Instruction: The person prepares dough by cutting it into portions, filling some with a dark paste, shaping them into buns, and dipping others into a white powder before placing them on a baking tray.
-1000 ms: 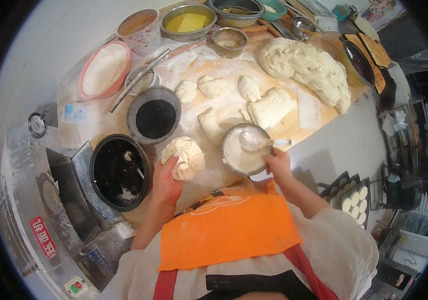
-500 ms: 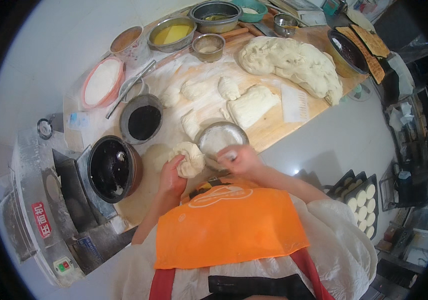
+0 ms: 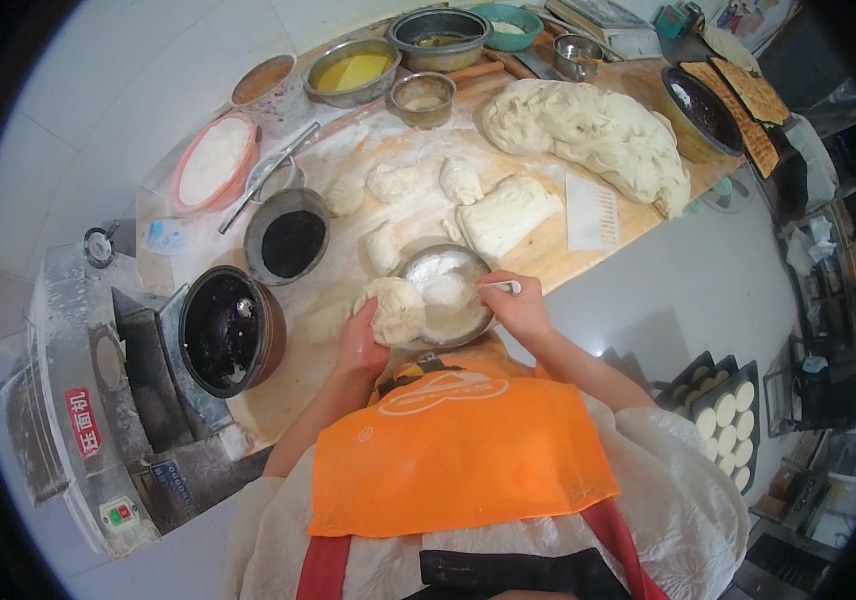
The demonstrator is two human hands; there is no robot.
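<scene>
My left hand (image 3: 357,345) holds a round, gathered piece of pale dough (image 3: 396,312) at the left rim of a metal bowl (image 3: 472,263). White powder (image 3: 435,272) lies in that bowl, heaped along its far side. Over the bowl's right rim my right hand (image 3: 520,308) grips a white spoon (image 3: 504,287); its handle end shows past the fingers, while its tip cannot be made out. Just beyond the bowl are a small dough lump (image 3: 382,248) and a flat, folded dough piece (image 3: 508,214).
A large dough mass (image 3: 588,140) lies at the far right beside a white scraper (image 3: 591,212). To the left stand a dark pot (image 3: 270,350), a bowl of black filling (image 3: 291,243) and a pink tub of white powder (image 3: 216,165). Trays of pale rounds (image 3: 728,425) stand low right.
My left hand has moved slightly right with the dough, up against the bowl. My right hand has turned and shifted right, so the white spoon now shows. Powder now shows heaped at the bowl's far side.
</scene>
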